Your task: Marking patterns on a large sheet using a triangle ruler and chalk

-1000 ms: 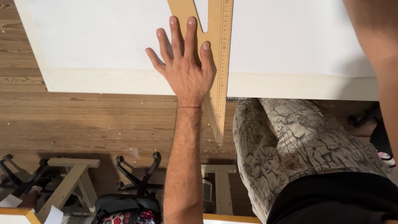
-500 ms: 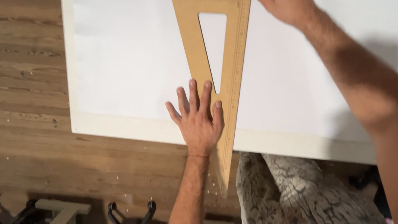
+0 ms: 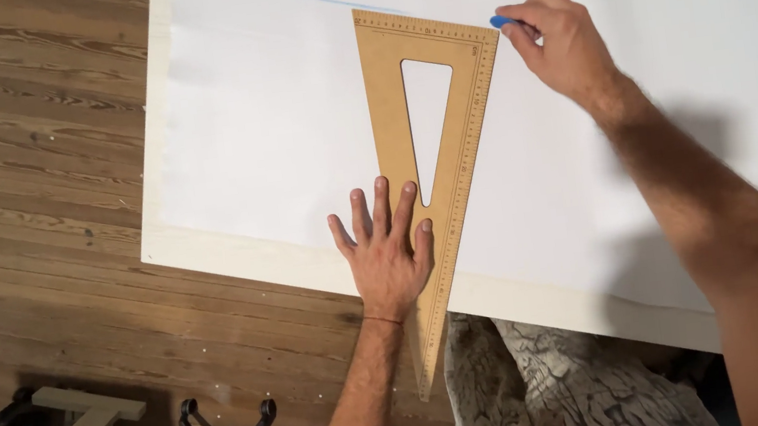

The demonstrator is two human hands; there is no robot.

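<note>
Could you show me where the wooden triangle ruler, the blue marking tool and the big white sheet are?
wooden triangle ruler (image 3: 388,125): head view, on its long left strip.
blue marking tool (image 3: 500,22): head view, on its blue tip.
white sheet (image 3: 274,139): head view, on a bare part.

The left hand (image 3: 387,255) lay flat, fingers spread, on a long tan wooden triangular set square (image 3: 399,153) over a white sheet (image 3: 272,130). At two o'clock from it, the right hand (image 3: 561,46) pinched a small blue marking piece (image 3: 500,22) at the square's corner.
</note>
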